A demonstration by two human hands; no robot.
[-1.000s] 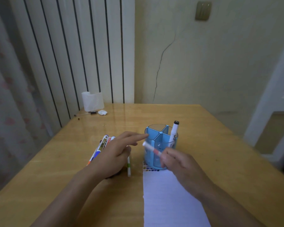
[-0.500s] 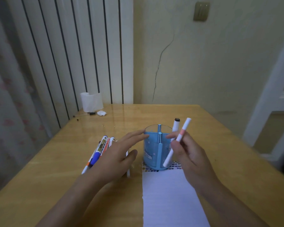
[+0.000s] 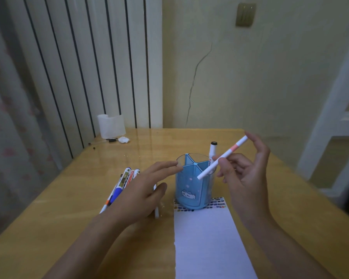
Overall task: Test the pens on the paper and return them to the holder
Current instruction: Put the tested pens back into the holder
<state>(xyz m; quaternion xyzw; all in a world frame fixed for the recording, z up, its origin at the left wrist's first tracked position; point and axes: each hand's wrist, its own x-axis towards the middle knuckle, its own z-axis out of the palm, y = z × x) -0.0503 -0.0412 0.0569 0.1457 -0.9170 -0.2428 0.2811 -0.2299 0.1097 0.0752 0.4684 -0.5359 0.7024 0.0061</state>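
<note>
Wooden surface (image 3: 250, 172) against a cracked wall: the blue pen holder (image 3: 193, 186) pins the paper's (image 3: 208, 238) far edge. Her left hand (image 3: 141, 190), fingers relaxed, steadies its rim, presumably so the right hand (image 3: 244, 174), pinching the pink-banded pen (image 3: 222, 158), can drop it beside the white marker (image 3: 212, 152). Untested pens (image 3: 123, 184) lie left.

A wooden table (image 3: 280, 198) with a glossy top is set into the corner of the room; a pale yellowish wall (image 3: 250, 77) is seen behind it, crossed by a long thin crack (image 3: 195, 77); a switch plate (image 3: 245, 15) is mounted high on that wall; white vertical panels (image 3: 89, 67) parted by dark lines are placed at far left; a curtain (image 3: 6, 127) with faint pink marks is hung at the left edge; a white frame (image 3: 334, 109) is seen at right; the light is dim.
</note>
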